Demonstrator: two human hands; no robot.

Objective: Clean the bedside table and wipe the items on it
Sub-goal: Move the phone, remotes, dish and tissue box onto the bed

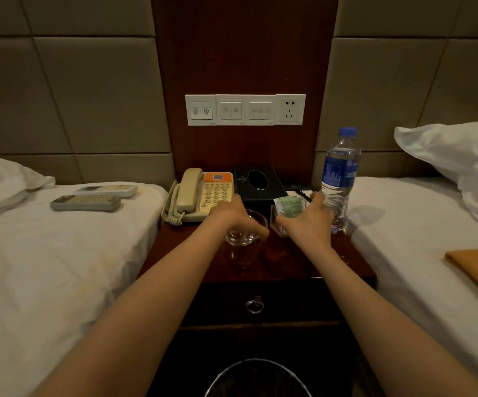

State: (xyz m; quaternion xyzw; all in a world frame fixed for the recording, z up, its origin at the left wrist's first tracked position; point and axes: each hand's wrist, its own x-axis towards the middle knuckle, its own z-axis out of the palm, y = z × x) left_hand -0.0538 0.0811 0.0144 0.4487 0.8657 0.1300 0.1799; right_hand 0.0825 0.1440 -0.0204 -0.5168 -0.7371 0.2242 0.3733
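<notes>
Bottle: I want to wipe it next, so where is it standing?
In the head view, the bottle stands at the right edge of the bedside table, against the right bed, just right of the right hand.

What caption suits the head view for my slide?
At a dark wooden bedside table, left hand grips a clear drinking glass; right hand reaches toward a blue-capped plastic water bottle.

Dim warm light, soft blur, wide-angle bowing
</notes>
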